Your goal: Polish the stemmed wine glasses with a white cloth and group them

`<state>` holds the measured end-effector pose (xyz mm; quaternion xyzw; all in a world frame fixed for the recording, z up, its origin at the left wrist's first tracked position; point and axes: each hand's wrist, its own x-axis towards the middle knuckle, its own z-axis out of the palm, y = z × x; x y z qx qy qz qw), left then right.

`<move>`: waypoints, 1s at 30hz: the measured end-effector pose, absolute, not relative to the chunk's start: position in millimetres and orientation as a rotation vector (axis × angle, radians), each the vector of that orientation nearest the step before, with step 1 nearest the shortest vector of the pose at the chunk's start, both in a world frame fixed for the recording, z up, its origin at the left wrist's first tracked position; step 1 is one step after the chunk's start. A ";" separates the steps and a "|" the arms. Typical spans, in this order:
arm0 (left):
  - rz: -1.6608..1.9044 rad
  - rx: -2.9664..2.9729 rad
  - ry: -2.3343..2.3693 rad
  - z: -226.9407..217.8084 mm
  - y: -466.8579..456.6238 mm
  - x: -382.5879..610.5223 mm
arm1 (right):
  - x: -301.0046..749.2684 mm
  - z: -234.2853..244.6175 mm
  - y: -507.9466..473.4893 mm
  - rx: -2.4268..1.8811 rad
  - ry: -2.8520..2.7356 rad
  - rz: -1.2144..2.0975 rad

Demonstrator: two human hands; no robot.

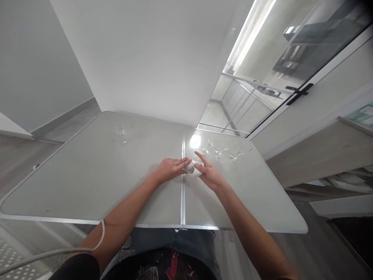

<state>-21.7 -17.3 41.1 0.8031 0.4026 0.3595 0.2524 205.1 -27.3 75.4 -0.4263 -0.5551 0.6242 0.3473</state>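
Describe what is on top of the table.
On the table, one stemmed glass is left of the seam, three stemmed glasses right of it. The hands, left and right, hold a clear glass item and something white; the table under them is covered.

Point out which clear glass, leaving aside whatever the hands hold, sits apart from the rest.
The lone glass on the left half of the table; the other glasses sit close together on the right half, beyond the right hand.
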 end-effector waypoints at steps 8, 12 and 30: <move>0.497 1.569 0.661 64.9 -11.9 -30.2 | 226.5 92.2 -29.3 -0.513 -2.858 0.483; 0.302 1.468 0.554 66.7 -8.7 -38.0 | 230.2 95.8 -27.5 -0.258 -3.000 0.354; 0.767 1.654 0.810 54.3 -21.8 -13.9 | 225.6 107.2 -24.7 -0.920 -2.323 1.162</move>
